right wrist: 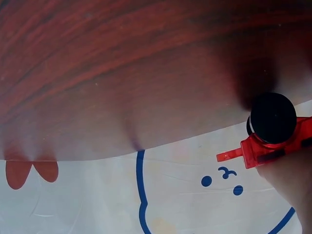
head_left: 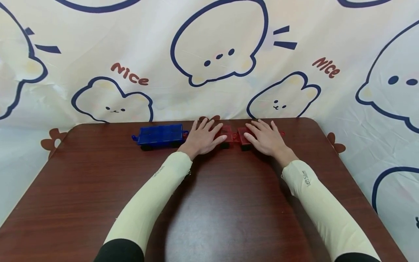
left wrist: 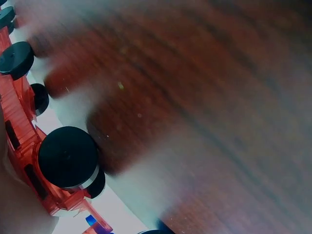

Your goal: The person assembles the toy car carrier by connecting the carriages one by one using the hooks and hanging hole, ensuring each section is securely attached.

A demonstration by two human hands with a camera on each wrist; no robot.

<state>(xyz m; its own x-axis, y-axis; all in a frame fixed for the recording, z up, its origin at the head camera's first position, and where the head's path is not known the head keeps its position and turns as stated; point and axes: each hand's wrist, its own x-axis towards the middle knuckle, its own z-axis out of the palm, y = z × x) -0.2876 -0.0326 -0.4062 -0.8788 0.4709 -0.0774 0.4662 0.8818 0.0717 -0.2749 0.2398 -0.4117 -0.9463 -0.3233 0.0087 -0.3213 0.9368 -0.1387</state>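
- A home-like play corner, not a workshop.
- A cartoon-printed cloth (head_left: 229,54) with bears and "Nice" lettering hangs behind.
- A small dark wooden bench (head_left: 209,203) carries plastic toy train cars (head_left: 160,135).

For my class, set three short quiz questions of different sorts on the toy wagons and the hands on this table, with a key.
1. True or false: the blue wagon lies under the right hand.
2. Multiple choice: what colour are the wagons under the two hands? A green, B red, C yellow.
3. Short answer: on which side of the left hand, the person's own left or right, does the blue wagon stand?

Key
1. False: no hand covers it; the right hand rests on a red wagon.
2. B: the left hand lies on another red wagon, whose black wheels show in the left wrist view.
3. The left, on the brown table.
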